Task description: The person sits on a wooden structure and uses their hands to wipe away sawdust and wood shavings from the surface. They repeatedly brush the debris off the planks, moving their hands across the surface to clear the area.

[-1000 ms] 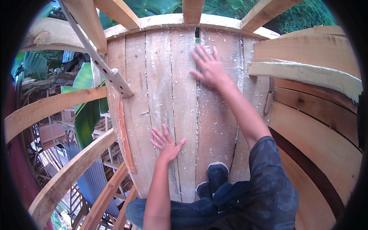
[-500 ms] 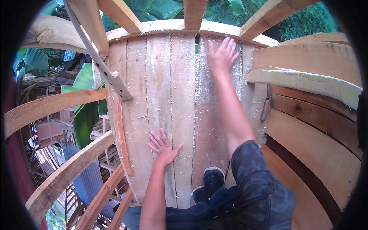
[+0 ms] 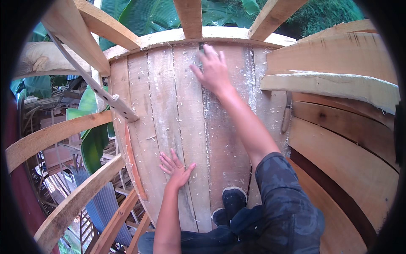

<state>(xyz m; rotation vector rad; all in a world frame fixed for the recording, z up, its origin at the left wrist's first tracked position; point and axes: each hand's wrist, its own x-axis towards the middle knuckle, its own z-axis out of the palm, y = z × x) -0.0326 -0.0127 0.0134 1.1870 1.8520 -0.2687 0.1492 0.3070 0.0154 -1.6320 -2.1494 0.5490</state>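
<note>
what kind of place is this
Most likely an outdoor wooden boat-building site. The left hand presses on a curved plank floor strewn with wood shavings, bare timber ribs arch around it, and banana leaves grow beyond.

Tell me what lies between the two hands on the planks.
In the head view, only bare planks strewn with pale wood shavings lie between the left hand, flat on the wood, and the right hand reaching toward the far rim.
</note>
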